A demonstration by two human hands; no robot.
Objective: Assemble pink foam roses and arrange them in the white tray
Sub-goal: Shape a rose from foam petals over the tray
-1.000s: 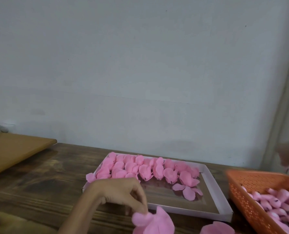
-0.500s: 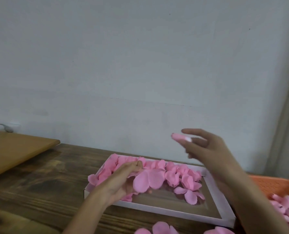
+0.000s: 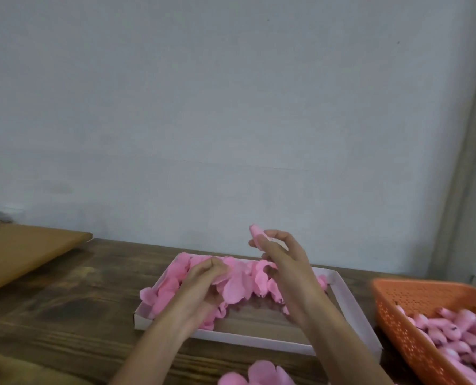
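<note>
White tray: mid-bench, toward the far edge. Contents: pink roses across its far half; near half unfilled.
In work: left hand gripping a petal piece over the tray; right hand pinching a foam bud, raised just beside it.
Stock remaining: spare buds in orange basket, right edge; loose petals, near edge.
Judged about half done.

No legible txt anywhere.

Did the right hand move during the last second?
Yes. The right hand went leftward, from above the orange basket to above the white tray, pinching a small pink piece there.
</note>
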